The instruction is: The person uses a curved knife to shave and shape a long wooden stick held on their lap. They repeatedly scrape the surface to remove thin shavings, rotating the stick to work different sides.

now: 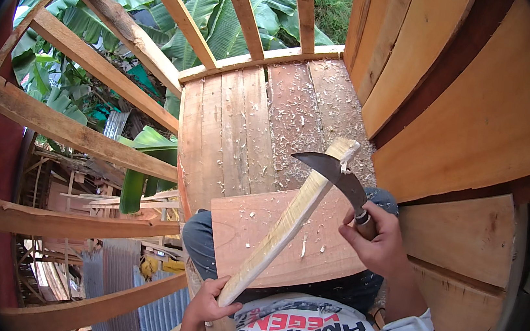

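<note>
A long pale stick of wood (286, 223) slants up and away from me, its far end roughly cut. Its near end is gripped by my left hand (209, 301), fingers wrapped round it. My right hand (382, 239) is closed on the wooden handle of a sickle (349, 187) with a dark curved blade. That blade crosses the stick near its far end, where a curl of wood shows; whether the edge bites into it I cannot tell. Across my lap lies a flat wooden board (252, 219) with a few chips on it.
Shavings litter the plank floor (237, 123) ahead. A rail of spaced wooden bars (102, 72) runs along the left and far sides, with banana leaves (195, 7) beyond. On the right stands a plank wall (473, 117). Corrugated sheets (119, 273) lie below at the left.
</note>
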`<state>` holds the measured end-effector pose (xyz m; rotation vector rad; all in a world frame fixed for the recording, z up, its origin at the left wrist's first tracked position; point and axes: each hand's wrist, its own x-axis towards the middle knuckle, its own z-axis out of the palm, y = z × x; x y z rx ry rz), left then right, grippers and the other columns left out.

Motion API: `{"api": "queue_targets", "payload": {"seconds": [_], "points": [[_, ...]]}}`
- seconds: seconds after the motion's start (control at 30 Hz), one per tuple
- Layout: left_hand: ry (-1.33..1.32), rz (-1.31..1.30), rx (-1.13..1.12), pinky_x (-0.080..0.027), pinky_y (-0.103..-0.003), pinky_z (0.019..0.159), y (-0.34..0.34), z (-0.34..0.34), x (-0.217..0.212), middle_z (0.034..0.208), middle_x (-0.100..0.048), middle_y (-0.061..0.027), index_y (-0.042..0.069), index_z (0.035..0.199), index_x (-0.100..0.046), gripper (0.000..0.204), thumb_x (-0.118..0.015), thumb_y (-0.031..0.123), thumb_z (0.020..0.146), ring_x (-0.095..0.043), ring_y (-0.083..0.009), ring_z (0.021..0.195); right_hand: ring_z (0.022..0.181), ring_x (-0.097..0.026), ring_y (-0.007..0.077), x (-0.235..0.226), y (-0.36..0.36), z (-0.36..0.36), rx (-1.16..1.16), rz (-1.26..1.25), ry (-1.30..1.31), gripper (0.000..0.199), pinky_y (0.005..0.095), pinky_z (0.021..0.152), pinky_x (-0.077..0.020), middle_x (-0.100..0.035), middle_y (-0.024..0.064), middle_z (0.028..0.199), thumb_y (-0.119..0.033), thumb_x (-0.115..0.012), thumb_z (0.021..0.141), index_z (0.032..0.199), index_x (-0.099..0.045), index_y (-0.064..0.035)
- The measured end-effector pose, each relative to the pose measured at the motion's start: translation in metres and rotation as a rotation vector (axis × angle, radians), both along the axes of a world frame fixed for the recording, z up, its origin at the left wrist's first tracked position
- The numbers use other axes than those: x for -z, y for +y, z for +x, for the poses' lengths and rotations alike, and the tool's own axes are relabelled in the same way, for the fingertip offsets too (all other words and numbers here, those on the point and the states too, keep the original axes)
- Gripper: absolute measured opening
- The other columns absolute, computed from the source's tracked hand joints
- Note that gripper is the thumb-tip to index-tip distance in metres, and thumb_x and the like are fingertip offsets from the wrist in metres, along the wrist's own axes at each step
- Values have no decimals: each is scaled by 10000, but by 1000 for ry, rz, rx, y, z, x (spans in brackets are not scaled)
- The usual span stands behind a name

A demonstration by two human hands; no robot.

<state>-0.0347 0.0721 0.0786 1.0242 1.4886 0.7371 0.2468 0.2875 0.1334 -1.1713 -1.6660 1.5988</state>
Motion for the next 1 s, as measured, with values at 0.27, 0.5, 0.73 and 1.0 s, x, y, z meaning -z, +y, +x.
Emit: {"api": "queue_targets", "payload": {"seconds": [0.27, 0.5, 0.73, 1.0], "points": [[14, 3, 55, -380, -231, 539, 16, 1, -5, 614, -514, -5, -7, 940, -606, 335, -750, 102, 658, -473, -66, 581, 647, -510, 32, 26, -18, -19, -187, 66, 85, 154, 215, 541, -398, -591, 1, 697, -24, -671, 816, 910, -552, 0], [-14, 30, 11, -384, -234, 536, 0, -5, 6, 626, -519, -10, -15, 968, -607, 354, -749, 117, 672, -470, -71, 574, 620, -449, 29, 27, -12, -16, -324, 256, -25, 135, 201, 548, -376, -521, -23, 685, 4, -672, 800, 844, -548, -21], [5, 7, -20, -397, -236, 552, 2, -4, 2, 644, -537, -13, -20, 1030, -612, 406, -739, 107, 666, -476, -71, 592, 498, -484, 130, 29, -7, -16, -316, 279, -4, 122, 275, 501, -397, -467, 84, 556, -50, -664, 813, 817, -550, -5], [-17, -27, -35, -394, -234, 556, -17, -20, 12, 655, -541, 0, -16, 1042, -616, 412, -744, 119, 674, -471, -61, 612, 565, -417, 16, 30, 7, -2, 116, 166, 35, 177, 208, 505, -351, -463, -50, 586, 10, -655, 790, 740, -492, -35]]}}
